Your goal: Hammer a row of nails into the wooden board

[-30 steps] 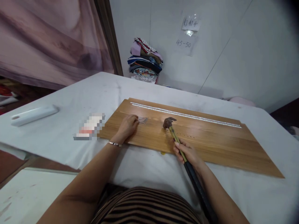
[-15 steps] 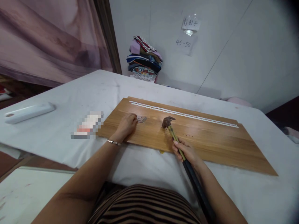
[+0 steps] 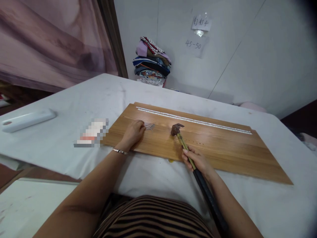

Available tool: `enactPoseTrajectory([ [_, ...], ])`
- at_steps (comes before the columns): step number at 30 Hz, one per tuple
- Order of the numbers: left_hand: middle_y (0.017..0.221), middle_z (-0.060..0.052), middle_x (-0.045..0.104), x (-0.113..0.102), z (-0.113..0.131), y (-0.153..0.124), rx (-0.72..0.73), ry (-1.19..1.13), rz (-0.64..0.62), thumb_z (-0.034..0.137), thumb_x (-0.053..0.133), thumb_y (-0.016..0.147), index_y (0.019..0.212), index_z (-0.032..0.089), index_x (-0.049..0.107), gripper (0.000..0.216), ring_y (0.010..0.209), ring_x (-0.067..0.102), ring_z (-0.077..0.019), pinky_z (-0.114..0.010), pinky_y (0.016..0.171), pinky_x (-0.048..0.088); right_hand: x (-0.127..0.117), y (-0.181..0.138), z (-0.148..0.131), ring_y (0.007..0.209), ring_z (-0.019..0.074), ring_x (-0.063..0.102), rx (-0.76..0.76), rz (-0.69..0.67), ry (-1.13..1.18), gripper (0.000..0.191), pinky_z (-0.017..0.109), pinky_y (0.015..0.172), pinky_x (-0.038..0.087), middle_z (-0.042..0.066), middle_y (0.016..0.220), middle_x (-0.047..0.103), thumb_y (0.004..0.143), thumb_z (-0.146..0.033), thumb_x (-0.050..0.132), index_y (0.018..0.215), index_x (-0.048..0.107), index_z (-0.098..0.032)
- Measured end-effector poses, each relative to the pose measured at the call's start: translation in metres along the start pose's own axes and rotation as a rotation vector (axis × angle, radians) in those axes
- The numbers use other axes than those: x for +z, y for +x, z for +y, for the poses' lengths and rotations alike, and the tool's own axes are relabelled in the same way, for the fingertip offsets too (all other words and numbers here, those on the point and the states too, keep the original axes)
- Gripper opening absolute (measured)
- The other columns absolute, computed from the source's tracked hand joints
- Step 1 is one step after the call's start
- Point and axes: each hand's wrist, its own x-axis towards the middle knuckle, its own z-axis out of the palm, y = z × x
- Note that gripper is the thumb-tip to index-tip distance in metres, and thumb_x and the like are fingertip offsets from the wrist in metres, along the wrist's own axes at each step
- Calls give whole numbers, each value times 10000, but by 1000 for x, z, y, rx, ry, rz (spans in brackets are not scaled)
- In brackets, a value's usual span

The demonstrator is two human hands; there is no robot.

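Now, right hand (image 3: pixel 194 157): gripping hammer (image 3: pixel 200 180) high up, probably for control
Left hand (image 3: pixel 134 134): at nails (image 3: pixel 150 126), cannot tell if pinching

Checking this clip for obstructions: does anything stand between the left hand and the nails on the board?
Nothing visible does. The left hand is right at the nails on the board, though contact is unclear; the hammer, in the right hand, is right of them.

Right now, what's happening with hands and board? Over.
Right hand gripping hammer. Left hand at loose nails, grip unclear. Wooden board flat on table; white strips beyond both hands.
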Motion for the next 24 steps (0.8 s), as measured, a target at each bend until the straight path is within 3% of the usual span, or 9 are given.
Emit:
enactPoseTrajectory([
  [15, 1063, -137, 737, 2, -4, 0, 9, -10, 10, 264, 534, 883, 833, 210, 633, 123, 1027, 669, -297, -459, 996, 520, 3, -1, -3, 332, 46, 400, 3, 27, -18, 536, 187, 306, 298, -99, 586, 522, 676, -618, 796, 922, 551, -209],
  [24, 1094, -124, 766, -7, 9, -2, 75, 28, 166, 262, 504, 935, 906, 193, 684, 195, 1060, 691, -279, -473, 1009, 514, 2, 1, -1, 323, 46, 391, -1, 19, -17, 551, 186, 298, 294, -108, 574, 517, 665, -630, 794, 915, 536, -212],
])
